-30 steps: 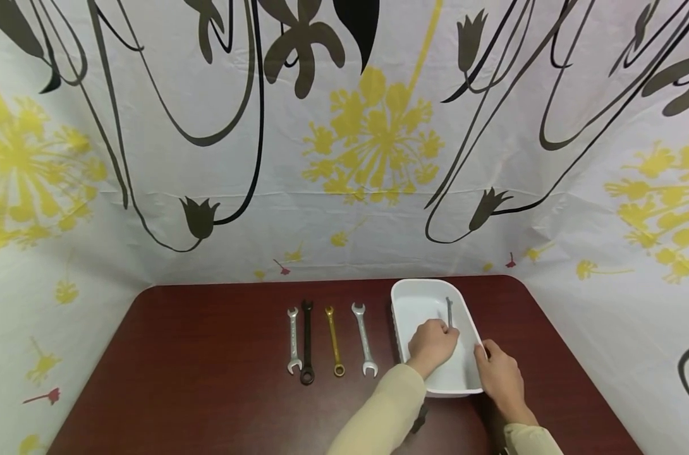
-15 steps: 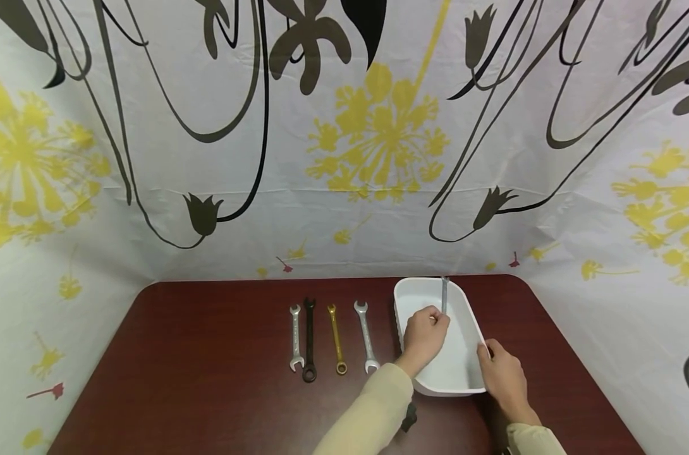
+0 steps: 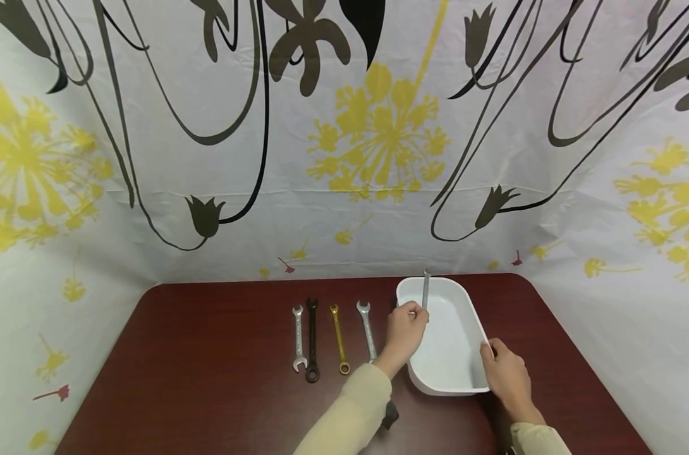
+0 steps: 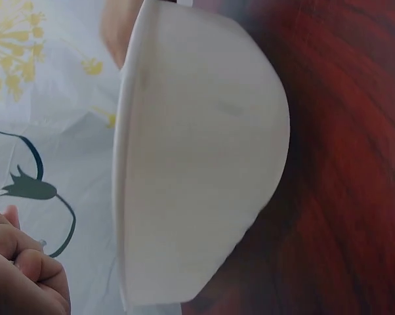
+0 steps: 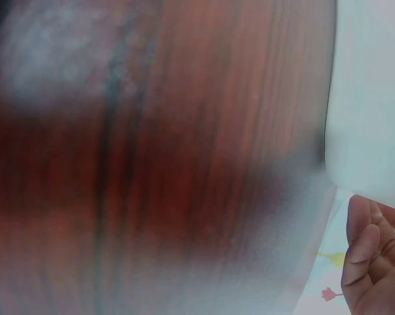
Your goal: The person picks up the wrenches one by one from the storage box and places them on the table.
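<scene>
My left hand (image 3: 402, 332) pinches a silver wrench (image 3: 426, 292) that points away from me over the left rim of the white plastic bin (image 3: 452, 338). Its lower end is hidden in my fingers. On the right side, my right hand (image 3: 506, 376) grips the bin's rim, thumb toward the inside. The left wrist view shows the bin's outer wall (image 4: 197, 151) with the curled left hand (image 4: 27, 269) beside it. In the right wrist view, fingers of the right hand (image 5: 374, 262) bend up at the bin's edge.
Left of the bin lie a small silver wrench (image 3: 298, 341), a black wrench (image 3: 312, 344), a gold wrench (image 3: 339, 341) and a larger silver wrench (image 3: 366, 328), roughly side by side on the dark red table (image 3: 208, 366). A patterned cloth (image 3: 344, 246) hangs behind and at both sides.
My left hand has lifted the wrench from inside the bin and carried it left to the left rim. The right hand keeps its grip on the bin.
</scene>
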A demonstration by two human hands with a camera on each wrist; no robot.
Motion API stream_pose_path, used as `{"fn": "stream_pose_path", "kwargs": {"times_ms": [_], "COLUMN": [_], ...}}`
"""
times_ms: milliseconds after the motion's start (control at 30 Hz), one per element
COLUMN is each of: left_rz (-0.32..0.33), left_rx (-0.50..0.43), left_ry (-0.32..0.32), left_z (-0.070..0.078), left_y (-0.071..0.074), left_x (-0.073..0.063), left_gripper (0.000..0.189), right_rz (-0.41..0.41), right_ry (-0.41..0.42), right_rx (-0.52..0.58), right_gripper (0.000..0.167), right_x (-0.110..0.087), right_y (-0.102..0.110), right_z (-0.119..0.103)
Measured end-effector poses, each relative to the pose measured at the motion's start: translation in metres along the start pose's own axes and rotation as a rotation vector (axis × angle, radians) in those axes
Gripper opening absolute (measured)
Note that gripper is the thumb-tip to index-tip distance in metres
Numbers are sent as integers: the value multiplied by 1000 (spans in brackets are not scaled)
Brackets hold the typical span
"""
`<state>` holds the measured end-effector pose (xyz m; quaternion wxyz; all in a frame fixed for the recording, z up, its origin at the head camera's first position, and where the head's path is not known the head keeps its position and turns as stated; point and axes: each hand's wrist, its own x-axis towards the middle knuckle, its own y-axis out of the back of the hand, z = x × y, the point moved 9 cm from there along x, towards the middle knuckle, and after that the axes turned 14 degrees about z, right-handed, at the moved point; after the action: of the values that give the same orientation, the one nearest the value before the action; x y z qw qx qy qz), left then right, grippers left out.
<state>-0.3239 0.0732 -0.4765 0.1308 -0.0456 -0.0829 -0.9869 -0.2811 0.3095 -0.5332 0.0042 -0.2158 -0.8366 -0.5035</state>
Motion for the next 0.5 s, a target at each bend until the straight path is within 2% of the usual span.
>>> {"fn": "stream_pose_path", "kwargs": {"times_ms": [200,500], "left_rz": [-4,6], "left_rx": [12,-47], "left_ry": [-38,2], "left_z": [1,-16], "left_y": [17,47], "left_x": [5,9], "left_gripper": [22,20], "right_rz": [-4,-2], "right_ry": [1,5], "right_rx": [-4,-4], "right_gripper": [46,46], "right_x": [0,0], "right_y": [1,0], "right_z": [-1,0]}}
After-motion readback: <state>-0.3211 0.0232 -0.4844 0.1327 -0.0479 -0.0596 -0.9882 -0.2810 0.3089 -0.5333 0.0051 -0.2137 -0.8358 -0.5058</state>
